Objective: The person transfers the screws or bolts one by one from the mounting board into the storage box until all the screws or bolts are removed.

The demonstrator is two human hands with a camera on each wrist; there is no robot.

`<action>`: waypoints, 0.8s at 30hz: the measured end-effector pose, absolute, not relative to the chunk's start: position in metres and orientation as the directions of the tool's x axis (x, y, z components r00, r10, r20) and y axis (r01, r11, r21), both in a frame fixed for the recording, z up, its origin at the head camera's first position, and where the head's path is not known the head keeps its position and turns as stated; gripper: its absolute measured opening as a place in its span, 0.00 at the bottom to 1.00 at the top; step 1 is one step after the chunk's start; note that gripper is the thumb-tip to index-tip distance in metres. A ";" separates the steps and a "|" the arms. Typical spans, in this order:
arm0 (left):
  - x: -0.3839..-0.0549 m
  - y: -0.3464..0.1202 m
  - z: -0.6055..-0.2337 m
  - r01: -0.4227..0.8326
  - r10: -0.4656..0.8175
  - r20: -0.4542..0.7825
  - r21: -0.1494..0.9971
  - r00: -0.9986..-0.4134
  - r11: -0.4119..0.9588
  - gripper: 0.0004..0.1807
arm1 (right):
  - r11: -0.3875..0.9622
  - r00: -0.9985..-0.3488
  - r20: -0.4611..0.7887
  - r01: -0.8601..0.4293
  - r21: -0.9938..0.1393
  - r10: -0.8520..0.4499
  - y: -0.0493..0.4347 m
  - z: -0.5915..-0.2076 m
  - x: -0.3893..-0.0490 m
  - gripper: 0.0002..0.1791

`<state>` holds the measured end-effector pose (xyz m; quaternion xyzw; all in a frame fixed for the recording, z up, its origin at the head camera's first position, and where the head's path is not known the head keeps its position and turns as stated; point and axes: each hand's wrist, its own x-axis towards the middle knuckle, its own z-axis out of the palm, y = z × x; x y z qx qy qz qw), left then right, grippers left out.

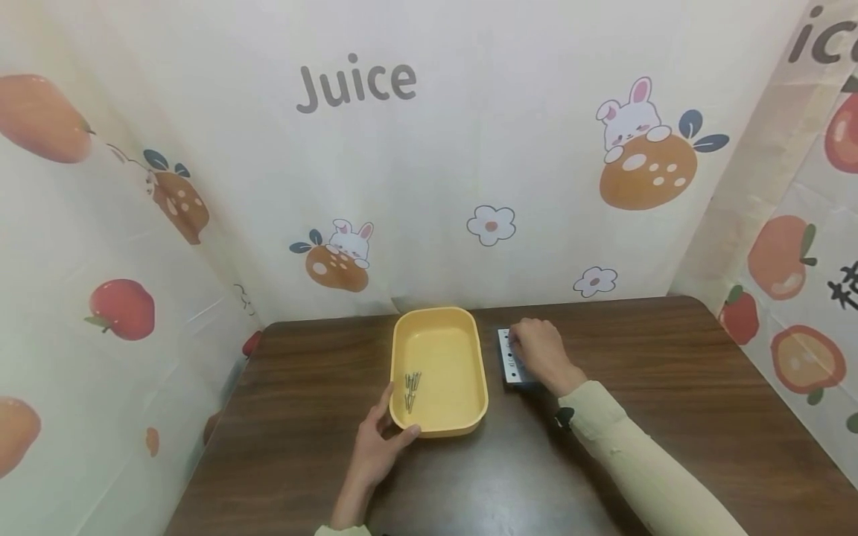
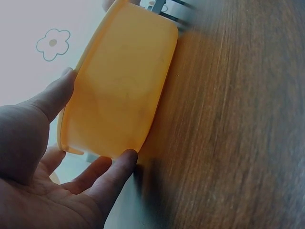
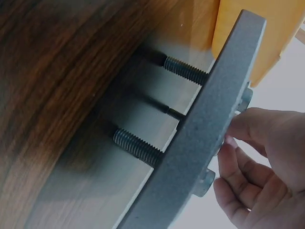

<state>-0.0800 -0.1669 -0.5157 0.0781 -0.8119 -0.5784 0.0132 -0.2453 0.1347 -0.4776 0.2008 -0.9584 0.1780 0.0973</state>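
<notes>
My left hand (image 1: 377,449) grips the near-left corner of a yellow tray (image 1: 450,376), thumb on the near rim and fingers along the left side. Several small metal screws (image 1: 412,390) lie in the tray's left part. To its right, my right hand (image 1: 544,356) is over a flat plate with a white, hole-marked top (image 1: 507,359). In the right wrist view, the grey plate (image 3: 214,105) has threaded screws (image 3: 138,147) sticking out below and bolt heads (image 3: 205,183) above. Thumb and forefinger pinch the middle screw, its head mostly hidden by them.
Both things are on a dark brown wooden table (image 1: 302,417). A pale curtain (image 1: 429,164) printed with fruit, rabbits and flowers hangs behind it and along both sides. A dark band (image 1: 565,418) is at my right wrist.
</notes>
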 end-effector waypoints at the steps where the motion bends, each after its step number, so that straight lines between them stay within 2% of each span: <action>1: -0.080 -0.167 -0.515 -0.108 -0.140 -0.066 0.942 -0.988 0.317 0.52 | 0.854 -0.897 0.262 -0.426 -0.298 -0.357 0.135 -0.478 -0.246 0.03; 12: -0.079 -0.168 -0.518 -0.106 -0.139 -0.065 0.945 -0.988 0.311 0.52 | 0.846 -0.888 0.256 -0.447 -0.290 -0.382 0.140 -0.477 -0.246 0.06; 17: -0.078 -0.168 -0.516 -0.088 -0.128 -0.051 0.949 -0.990 0.304 0.52 | 0.858 -0.889 0.260 -0.441 -0.264 -0.377 0.139 -0.475 -0.245 0.04; 24: -0.078 -0.168 -0.515 -0.080 -0.121 -0.045 0.951 -0.992 0.297 0.52 | 0.873 -0.916 0.230 -0.389 -0.294 -0.330 0.138 -0.474 -0.243 0.03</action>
